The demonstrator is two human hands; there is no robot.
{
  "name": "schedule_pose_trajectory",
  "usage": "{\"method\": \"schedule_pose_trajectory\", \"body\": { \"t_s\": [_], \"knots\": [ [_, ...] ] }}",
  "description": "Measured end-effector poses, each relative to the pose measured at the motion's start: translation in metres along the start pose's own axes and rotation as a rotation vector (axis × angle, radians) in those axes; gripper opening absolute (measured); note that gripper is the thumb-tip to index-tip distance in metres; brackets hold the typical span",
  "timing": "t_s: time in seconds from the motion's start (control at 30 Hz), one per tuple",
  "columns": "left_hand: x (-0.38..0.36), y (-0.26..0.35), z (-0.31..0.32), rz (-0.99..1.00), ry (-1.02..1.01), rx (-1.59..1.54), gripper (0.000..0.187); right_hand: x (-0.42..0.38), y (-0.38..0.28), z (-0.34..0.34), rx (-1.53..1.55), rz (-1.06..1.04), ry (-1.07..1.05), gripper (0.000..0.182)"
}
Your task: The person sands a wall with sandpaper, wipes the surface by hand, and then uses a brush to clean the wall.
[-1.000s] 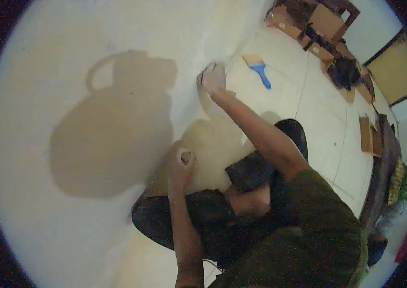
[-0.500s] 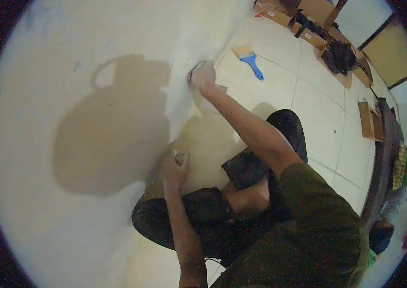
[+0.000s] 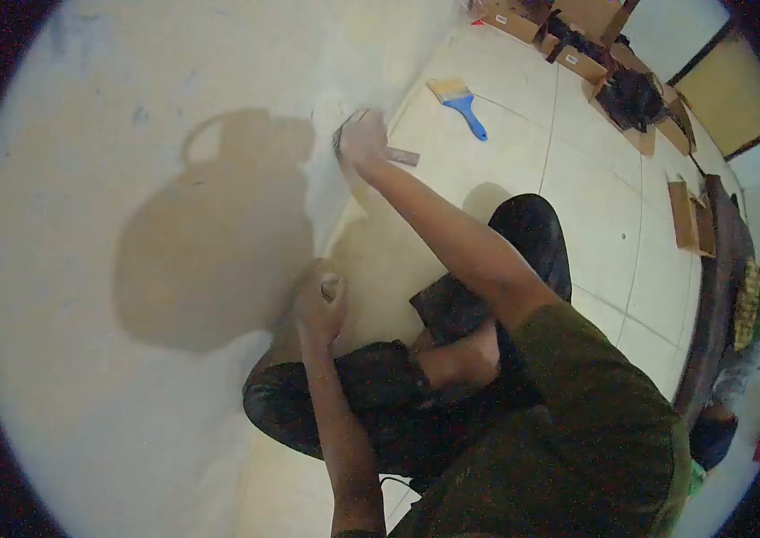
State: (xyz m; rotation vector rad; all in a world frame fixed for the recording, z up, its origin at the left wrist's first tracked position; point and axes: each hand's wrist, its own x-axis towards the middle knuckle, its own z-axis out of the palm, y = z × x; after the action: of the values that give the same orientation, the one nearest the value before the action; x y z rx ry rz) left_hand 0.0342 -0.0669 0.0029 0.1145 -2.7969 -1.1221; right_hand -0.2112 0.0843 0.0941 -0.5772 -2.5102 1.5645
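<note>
My right hand [image 3: 363, 139] is closed against the pale wall [image 3: 219, 72], near where it meets the floor. A thin dark edge shows at its fingers, and a flat brownish piece [image 3: 403, 157] sticks out on its other side; what it grips is too blurred to name. Lower down and nearer my body, my left hand [image 3: 322, 305] is curled close to the foot of the wall, with something small and pale [image 3: 330, 287] between thumb and fingers. A wide brush [image 3: 462, 108] with pale bristles and a blue handle lies on the tiles right of my right hand.
My bent legs [image 3: 380, 403] in dark trousers rest on the tiled floor [image 3: 591, 179]. Open cardboard boxes [image 3: 582, 63] with dark items are at the top right. A small carton [image 3: 692, 220] stands by a long dark object [image 3: 707, 305] at the right. My shadow falls on the wall.
My right hand has moved slightly left along the wall, and the piece beside it now looks narrower and browner. My left hand has shifted slightly up. The view has moved a little.
</note>
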Motion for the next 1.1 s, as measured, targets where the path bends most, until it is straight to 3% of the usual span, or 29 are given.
{"method": "schedule_pose_trajectory", "body": {
  "t_s": [0.07, 0.17, 0.27, 0.37, 0.5, 0.57, 0.7, 0.8, 0.9, 1.03, 1.1],
  "knots": [
    [0.000, 0.009, -0.004, -0.063, -0.037, -0.027, 0.049, 0.016, 0.011, 0.004, -0.031, -0.034, 0.000, 0.035],
    [0.005, 0.003, -0.005, -0.003, -0.080, 0.117, 0.047, 0.007, 0.005, 0.003, 0.128, -0.016, -0.019, 0.039],
    [0.006, 0.032, -0.019, -0.250, -0.194, -0.057, 0.046, 0.009, 0.001, 0.000, 0.050, -0.008, 0.023, 0.040],
    [-0.004, 0.007, -0.004, 0.006, 0.025, 0.167, 0.043, 0.025, -0.003, -0.013, 0.034, 0.060, -0.091, 0.039],
    [0.004, 0.031, -0.012, -0.116, -0.046, 0.015, 0.043, 0.020, -0.011, -0.003, 0.179, -0.067, 0.075, 0.039],
    [0.001, 0.032, -0.015, -0.267, -0.188, -0.008, 0.044, 0.026, -0.032, -0.016, 0.152, -0.064, 0.113, 0.045],
    [-0.004, 0.021, -0.010, -0.182, -0.096, 0.090, 0.044, 0.067, -0.011, 0.001, 0.179, 0.008, 0.158, 0.047],
    [-0.001, 0.016, 0.005, -0.122, -0.019, 0.082, 0.044, 0.040, -0.029, -0.015, 0.084, -0.094, 0.148, 0.040],
    [-0.007, 0.026, -0.012, -0.121, -0.090, 0.132, 0.045, 0.062, -0.035, -0.028, 0.086, 0.061, 0.078, 0.037],
    [0.003, 0.021, -0.002, -0.078, -0.019, 0.110, 0.044, 0.035, -0.047, -0.026, 0.060, -0.232, 0.178, 0.037],
    [-0.007, 0.011, -0.002, -0.125, -0.070, 0.110, 0.042, 0.032, -0.053, -0.033, 0.100, -0.211, 0.161, 0.038]
  ]
}}
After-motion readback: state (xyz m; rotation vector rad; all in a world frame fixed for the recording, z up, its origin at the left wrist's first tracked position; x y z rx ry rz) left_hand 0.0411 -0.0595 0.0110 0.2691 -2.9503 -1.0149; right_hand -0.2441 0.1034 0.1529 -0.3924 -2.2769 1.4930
